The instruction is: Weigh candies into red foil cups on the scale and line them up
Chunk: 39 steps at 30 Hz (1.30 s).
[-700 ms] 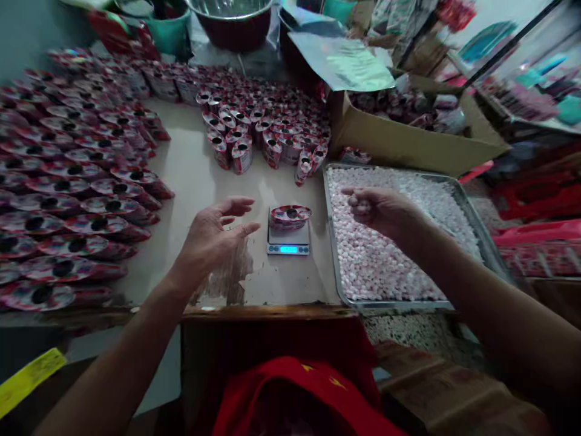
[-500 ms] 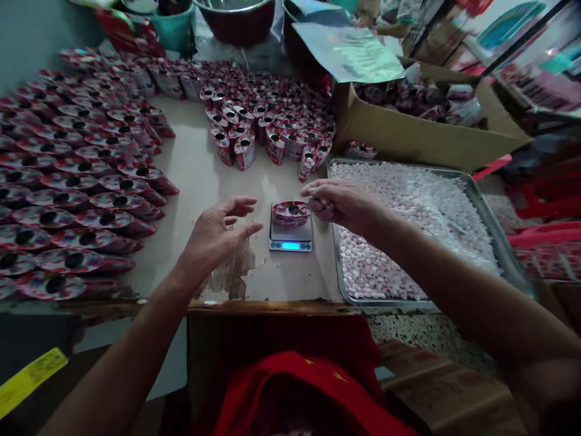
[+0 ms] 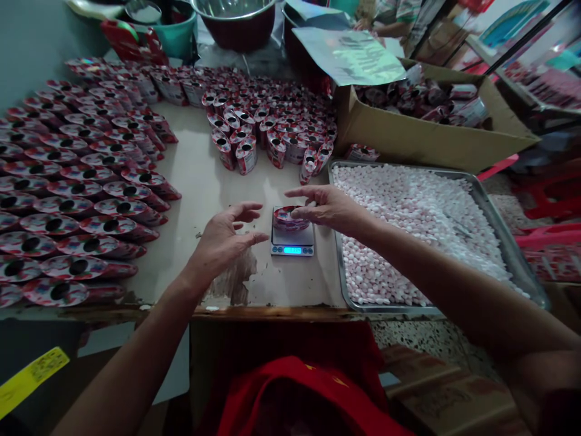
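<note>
On a small digital scale point(image 3: 293, 247) with a lit blue display stands an oval red-and-white printed container point(image 3: 288, 224). My right hand point(image 3: 333, 209) reaches over this container from the right, index finger stretched out and thumb across its top; the fingers are apart and nothing shows between them. The thumb covers the hole in the container's top. Left of the scale, my left hand point(image 3: 227, 233) hovers with spread, slightly curved fingers, empty and apart from the container. To the right lies a metal tray point(image 3: 342, 284) full of small pale pink-white candy-like pieces point(image 3: 385, 266).
Rows of similar containers point(image 3: 72, 224) with dark holes fill the table's left side; another group point(image 3: 272, 127) stands at the back. A cardboard box point(image 3: 426, 142) holding more of them is behind the tray. A metal bowl point(image 3: 233, 27) sits farther back. The wooden table edge point(image 3: 272, 313) runs in front.
My right hand has opened from a closed grip beside the container and shifted left, thumb now over its top. My left hand stays nearly in place. The view has shifted slightly.
</note>
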Each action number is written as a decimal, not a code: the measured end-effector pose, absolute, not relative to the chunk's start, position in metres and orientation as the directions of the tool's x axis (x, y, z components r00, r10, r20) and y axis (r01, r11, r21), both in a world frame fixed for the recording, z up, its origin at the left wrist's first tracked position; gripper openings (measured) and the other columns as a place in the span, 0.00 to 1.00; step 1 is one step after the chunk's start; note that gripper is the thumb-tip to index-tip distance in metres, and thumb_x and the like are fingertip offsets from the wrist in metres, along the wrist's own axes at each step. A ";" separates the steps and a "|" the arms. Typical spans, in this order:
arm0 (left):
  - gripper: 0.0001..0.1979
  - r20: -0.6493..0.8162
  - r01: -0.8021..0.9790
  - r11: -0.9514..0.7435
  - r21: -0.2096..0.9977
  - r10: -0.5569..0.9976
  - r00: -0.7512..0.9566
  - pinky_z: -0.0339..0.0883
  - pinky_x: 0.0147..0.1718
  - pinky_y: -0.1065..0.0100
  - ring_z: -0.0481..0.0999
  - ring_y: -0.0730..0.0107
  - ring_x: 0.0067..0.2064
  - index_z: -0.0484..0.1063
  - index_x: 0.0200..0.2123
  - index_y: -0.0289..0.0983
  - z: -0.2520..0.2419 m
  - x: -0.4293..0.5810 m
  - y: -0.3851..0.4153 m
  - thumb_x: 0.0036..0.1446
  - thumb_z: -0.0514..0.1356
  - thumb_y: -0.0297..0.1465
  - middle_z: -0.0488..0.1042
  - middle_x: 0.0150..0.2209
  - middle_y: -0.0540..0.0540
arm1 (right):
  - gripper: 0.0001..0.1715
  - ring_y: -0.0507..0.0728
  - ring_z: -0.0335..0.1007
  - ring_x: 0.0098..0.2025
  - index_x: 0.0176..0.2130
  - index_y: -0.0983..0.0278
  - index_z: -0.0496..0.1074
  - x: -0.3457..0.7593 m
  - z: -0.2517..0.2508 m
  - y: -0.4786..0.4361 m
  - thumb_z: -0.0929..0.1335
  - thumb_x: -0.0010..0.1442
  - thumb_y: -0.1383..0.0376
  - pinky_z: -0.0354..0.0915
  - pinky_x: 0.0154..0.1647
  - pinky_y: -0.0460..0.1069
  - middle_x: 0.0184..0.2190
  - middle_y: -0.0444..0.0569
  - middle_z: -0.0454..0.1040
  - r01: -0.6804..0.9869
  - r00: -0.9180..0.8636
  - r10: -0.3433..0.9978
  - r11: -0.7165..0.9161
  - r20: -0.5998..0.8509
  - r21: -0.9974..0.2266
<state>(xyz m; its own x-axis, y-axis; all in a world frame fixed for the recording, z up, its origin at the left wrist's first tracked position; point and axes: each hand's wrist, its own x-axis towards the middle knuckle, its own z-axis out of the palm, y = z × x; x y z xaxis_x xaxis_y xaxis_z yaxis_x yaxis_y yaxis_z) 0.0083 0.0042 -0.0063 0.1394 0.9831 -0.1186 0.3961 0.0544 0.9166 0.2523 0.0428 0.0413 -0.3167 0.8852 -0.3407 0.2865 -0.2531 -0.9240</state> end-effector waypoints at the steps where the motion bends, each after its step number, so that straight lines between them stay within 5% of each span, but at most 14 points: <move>1: 0.30 -0.124 0.393 0.062 0.917 0.983 0.134 0.71 0.59 0.52 0.80 0.55 0.54 0.80 0.56 0.41 -0.006 0.008 0.004 0.48 0.75 0.36 0.83 0.52 0.42 | 0.12 0.47 0.57 0.22 0.45 0.66 0.82 0.256 0.043 0.044 0.79 0.60 0.70 0.50 0.22 0.44 0.21 0.38 0.69 0.255 -0.304 0.887 -0.276 -0.348 -0.927; 3: 0.29 -0.127 0.389 0.071 0.919 0.985 0.120 0.71 0.59 0.51 0.80 0.55 0.54 0.80 0.55 0.41 -0.007 0.005 0.003 0.49 0.75 0.37 0.83 0.51 0.42 | 0.05 0.45 0.49 0.20 0.39 0.66 0.79 0.270 0.045 0.049 0.76 0.66 0.67 0.44 0.19 0.43 0.19 0.37 0.63 0.127 -0.246 0.895 -0.351 -0.372 -0.928; 6: 0.27 -0.121 0.388 0.070 0.919 0.987 0.107 0.72 0.59 0.51 0.81 0.54 0.54 0.80 0.54 0.40 -0.010 -0.001 0.003 0.51 0.75 0.40 0.83 0.50 0.42 | 0.15 0.45 0.50 0.20 0.32 0.64 0.70 0.307 0.048 0.055 0.69 0.73 0.69 0.47 0.18 0.39 0.21 0.37 0.59 -0.191 0.025 0.893 -0.438 -0.450 -0.879; 9: 0.27 -0.098 0.378 0.049 0.924 0.989 0.110 0.73 0.57 0.51 0.81 0.54 0.53 0.81 0.54 0.40 -0.015 -0.001 0.007 0.52 0.74 0.42 0.83 0.50 0.41 | 0.15 0.45 0.60 0.23 0.34 0.63 0.66 0.347 0.047 0.054 0.62 0.71 0.78 0.58 0.22 0.37 0.25 0.40 0.64 -0.387 0.322 0.779 -0.410 -0.538 -0.826; 12: 0.27 -0.072 0.374 0.019 0.927 0.989 0.128 0.73 0.57 0.52 0.80 0.55 0.53 0.80 0.56 0.40 -0.016 0.008 0.015 0.53 0.74 0.42 0.82 0.51 0.41 | 0.17 0.45 0.60 0.22 0.38 0.64 0.69 0.363 0.046 0.046 0.60 0.65 0.83 0.58 0.22 0.37 0.26 0.41 0.65 -0.423 0.292 0.773 -0.424 -0.563 -0.801; 18: 0.31 -0.057 0.431 -0.042 0.901 0.975 0.215 0.71 0.60 0.48 0.79 0.52 0.57 0.79 0.59 0.43 -0.008 0.023 0.025 0.52 0.76 0.41 0.81 0.54 0.41 | 0.07 0.44 0.48 0.19 0.38 0.68 0.74 0.323 0.041 0.041 0.69 0.72 0.72 0.47 0.17 0.38 0.23 0.41 0.66 -0.231 -0.087 0.843 -0.536 -0.531 -0.812; 22: 0.31 -0.073 0.462 -0.036 0.886 0.974 0.216 0.71 0.59 0.47 0.80 0.52 0.56 0.78 0.60 0.43 -0.008 0.014 0.024 0.54 0.75 0.43 0.81 0.53 0.41 | 0.15 0.44 0.49 0.20 0.36 0.67 0.76 0.296 0.039 0.041 0.78 0.66 0.60 0.46 0.16 0.41 0.22 0.41 0.67 -0.140 -0.281 0.852 -0.492 -0.442 -0.859; 28: 0.30 -0.085 0.485 -0.024 0.874 0.976 0.202 0.70 0.60 0.47 0.80 0.52 0.57 0.78 0.61 0.44 -0.010 0.007 0.022 0.56 0.74 0.42 0.81 0.54 0.41 | 0.04 0.49 0.68 0.27 0.39 0.66 0.80 0.287 0.044 0.037 0.75 0.64 0.73 0.66 0.27 0.44 0.31 0.49 0.76 -0.077 -0.201 0.852 -0.506 -0.483 -0.859; 33: 0.34 -0.079 0.490 -0.032 0.871 0.976 0.204 0.69 0.61 0.48 0.79 0.53 0.58 0.75 0.64 0.44 -0.009 0.014 0.024 0.54 0.75 0.41 0.81 0.54 0.41 | 0.04 0.48 0.60 0.23 0.40 0.65 0.83 0.288 0.038 0.038 0.75 0.66 0.65 0.57 0.23 0.46 0.28 0.47 0.75 0.080 -0.279 0.883 -0.370 -0.377 -0.926; 39: 0.33 -0.139 0.474 0.011 0.880 0.962 0.237 0.70 0.59 0.51 0.78 0.52 0.59 0.75 0.63 0.43 -0.006 0.011 0.021 0.55 0.74 0.41 0.81 0.55 0.39 | 0.07 0.50 0.65 0.27 0.41 0.65 0.85 0.269 0.042 0.041 0.75 0.63 0.65 0.58 0.27 0.47 0.26 0.45 0.76 0.327 -0.387 0.874 -0.170 -0.295 -0.930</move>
